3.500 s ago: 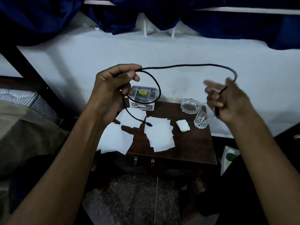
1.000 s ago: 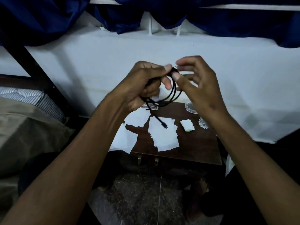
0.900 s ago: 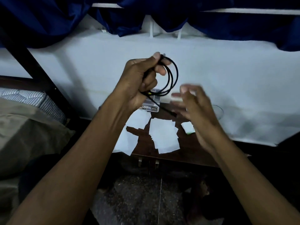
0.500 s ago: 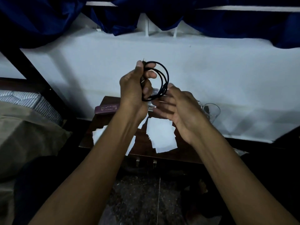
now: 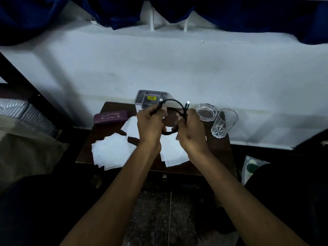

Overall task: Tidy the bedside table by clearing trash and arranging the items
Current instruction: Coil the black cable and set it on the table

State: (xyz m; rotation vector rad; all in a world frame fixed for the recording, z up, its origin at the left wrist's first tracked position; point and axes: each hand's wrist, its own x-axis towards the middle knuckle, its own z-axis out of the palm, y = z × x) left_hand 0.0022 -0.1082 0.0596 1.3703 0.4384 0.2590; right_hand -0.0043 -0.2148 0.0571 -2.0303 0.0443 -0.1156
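A coiled black cable (image 5: pixel 174 101) hangs between both hands above the dark wooden bedside table (image 5: pixel 220 153). My left hand (image 5: pixel 150 124) grips the coil's left side, one plug sticking up past the fingers. My right hand (image 5: pixel 192 129) grips the right side, the other plug standing above it. Several white paper sheets (image 5: pixel 111 151) lie scattered over the table's front and left. Behind the hands stands a clear compartment box (image 5: pixel 150 97) with a yellow label.
A maroon case (image 5: pixel 111 116) lies at the table's back left. A glass ashtray (image 5: pixel 206 111) and a clear tumbler (image 5: pixel 223 123) stand at the back right. A bed with a striped pillow (image 5: pixel 26 114) is left; a bag (image 5: pixel 250 167) sits on the floor right.
Both hands have come down from chest height to just over the table with the coil. My right hand, open beside the coil before, now grips its right side.
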